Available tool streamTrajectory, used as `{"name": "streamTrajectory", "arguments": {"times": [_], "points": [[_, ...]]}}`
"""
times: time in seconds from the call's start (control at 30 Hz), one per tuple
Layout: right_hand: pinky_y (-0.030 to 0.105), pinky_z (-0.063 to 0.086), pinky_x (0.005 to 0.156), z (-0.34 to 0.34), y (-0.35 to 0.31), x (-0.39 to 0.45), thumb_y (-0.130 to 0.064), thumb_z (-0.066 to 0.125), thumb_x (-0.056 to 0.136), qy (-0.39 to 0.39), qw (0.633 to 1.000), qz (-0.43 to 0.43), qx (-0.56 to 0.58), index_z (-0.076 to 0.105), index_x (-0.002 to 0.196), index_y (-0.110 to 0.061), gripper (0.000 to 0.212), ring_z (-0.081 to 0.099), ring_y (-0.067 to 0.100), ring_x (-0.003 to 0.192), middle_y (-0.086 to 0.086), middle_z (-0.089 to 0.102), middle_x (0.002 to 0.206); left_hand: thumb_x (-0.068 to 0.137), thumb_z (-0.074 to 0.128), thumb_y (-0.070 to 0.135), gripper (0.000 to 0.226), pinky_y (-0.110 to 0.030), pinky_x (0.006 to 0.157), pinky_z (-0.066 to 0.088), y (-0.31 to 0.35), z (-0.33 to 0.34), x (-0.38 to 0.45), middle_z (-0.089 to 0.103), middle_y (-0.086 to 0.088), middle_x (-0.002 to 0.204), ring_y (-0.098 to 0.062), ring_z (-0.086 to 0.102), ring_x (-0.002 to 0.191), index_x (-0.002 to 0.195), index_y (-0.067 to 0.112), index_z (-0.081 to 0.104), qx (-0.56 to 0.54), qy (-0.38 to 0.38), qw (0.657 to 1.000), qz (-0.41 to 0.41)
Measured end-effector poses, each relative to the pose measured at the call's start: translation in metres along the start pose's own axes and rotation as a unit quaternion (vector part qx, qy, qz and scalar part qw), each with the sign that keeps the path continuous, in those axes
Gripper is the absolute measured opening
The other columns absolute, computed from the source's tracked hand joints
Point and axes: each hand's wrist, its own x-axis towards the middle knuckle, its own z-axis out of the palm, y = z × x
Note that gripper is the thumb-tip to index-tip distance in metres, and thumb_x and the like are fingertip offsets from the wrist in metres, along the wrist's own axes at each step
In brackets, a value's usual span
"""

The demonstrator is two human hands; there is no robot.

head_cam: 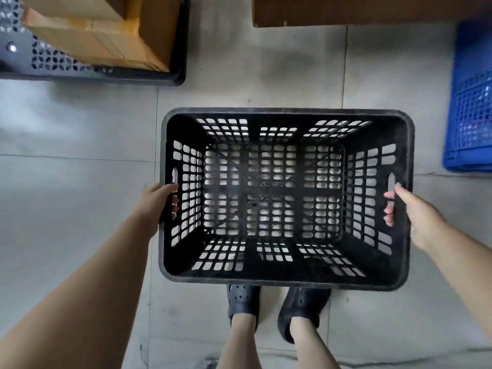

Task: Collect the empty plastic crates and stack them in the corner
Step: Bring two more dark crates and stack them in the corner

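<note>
Upright, black crate (286,278) open-side up, long axis left-right between both hands.

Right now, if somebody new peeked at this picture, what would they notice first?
First, the big black crate in the middle, empty, with the floor showing through its holes. The left hand and the right hand hold it by its two short sides, fingers through the handle slots, above the person's dark shoes. After that, the bright blue crate at the right edge and the cardboard box sitting in another black crate at the top left.
</note>
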Motion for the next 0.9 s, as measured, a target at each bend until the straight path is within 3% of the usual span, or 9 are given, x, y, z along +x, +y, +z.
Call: {"name": "streamTrajectory", "arguments": {"times": [0.1,0.13,0.2,0.27,0.47,0.67,0.8,0.9], "points": [[0.019,0.042,0.037,-0.010,-0.023,-0.035,-0.071,0.072,0.056,-0.033,0.999,0.024,0.011,0.059,0.078,-0.014,0.062,0.047,0.010,0.037,-0.003,0.050,0.044,0.092,0.054,0.016,0.015,-0.021,0.042,0.032,0.008,-0.011,-0.032,0.043,-0.004,0.059,-0.013,0.038,0.038,0.078,0.013,0.051,-0.049,0.027,0.998,-0.010],[0.021,0.042,0.038,-0.014,-0.033,-0.050,-0.072,0.071,0.056,-0.046,0.999,0.030,0.001,0.059,0.079,-0.014,0.064,0.046,0.013,0.039,-0.001,0.049,0.045,0.092,0.053,0.017,0.017,-0.019,0.040,0.032,0.013,-0.018,-0.047,0.043,-0.003,0.055,-0.012,0.038,0.035,0.076,0.013,0.050,-0.062,0.032,0.997,-0.012],[0.025,0.041,0.044,-0.028,-0.054,-0.085,-0.062,0.058,0.082,-0.073,0.997,0.031,-0.013,0.058,0.081,-0.012,0.050,0.043,0.016,0.043,0.000,0.048,0.044,0.093,0.052,0.023,0.021,-0.018,0.039,0.032,0.026,-0.037,-0.087,0.043,0.001,0.046,-0.012,0.037,0.033,0.073,0.014,0.050,-0.089,0.033,0.995,-0.024],[0.026,0.039,0.046,-0.042,-0.078,-0.126,-0.056,0.050,0.091,-0.079,0.996,0.026,-0.021,0.057,0.081,-0.012,0.046,0.042,0.016,0.044,-0.001,0.048,0.042,0.093,0.051,0.030,0.025,-0.019,0.041,0.032,0.038,-0.059,-0.136,0.043,0.004,0.043,-0.013,0.036,0.034,0.072,0.016,0.050,-0.103,0.031,0.994,-0.035],[0.016,0.039,0.037,-0.082,-0.153,-0.271,-0.061,0.043,0.092,-0.133,0.989,-0.028,-0.058,0.055,0.077,-0.012,0.053,0.044,0.011,0.030,-0.002,0.050,0.038,0.091,0.042,0.044,0.034,-0.016,0.037,0.034,0.068,-0.143,-0.309,0.044,0.004,0.046,-0.013,0.038,0.032,0.074,0.015,0.050,-0.185,0.035,0.982,-0.008],[0.012,0.035,0.034,-0.091,-0.219,-0.408,-0.061,0.043,0.092,-0.205,0.969,-0.116,-0.078,0.053,0.075,-0.013,0.052,0.044,0.010,0.029,-0.003,0.049,0.037,0.089,0.041,0.049,0.039,-0.014,0.036,0.031,0.072,-0.209,-0.466,0.042,0.004,0.046,-0.012,0.036,0.032,0.072,0.014,0.050,-0.244,0.114,0.961,0.056],[0.011,0.033,0.034,-0.078,-0.241,-0.484,-0.056,0.042,0.095,-0.258,0.948,-0.171,-0.070,0.053,0.074,-0.011,0.050,0.045,0.008,0.030,-0.003,0.049,0.039,0.080,0.046,0.049,0.038,-0.018,0.036,0.032,0.053,-0.254,-0.527,0.045,0.000,0.052,-0.014,0.039,0.034,0.075,0.012,0.055,-0.286,0.186,0.936,0.082],[0.015,0.031,0.036,-0.060,-0.247,-0.533,-0.055,0.041,0.096,-0.297,0.933,-0.189,-0.071,0.052,0.073,-0.011,0.051,0.041,0.009,0.032,0.001,0.045,0.048,0.090,0.044,0.044,0.037,-0.016,0.033,0.031,0.037,-0.290,-0.558,0.046,0.002,0.045,-0.013,0.038,0.029,0.077,0.011,0.055,-0.327,0.220,0.914,0.096]]}}
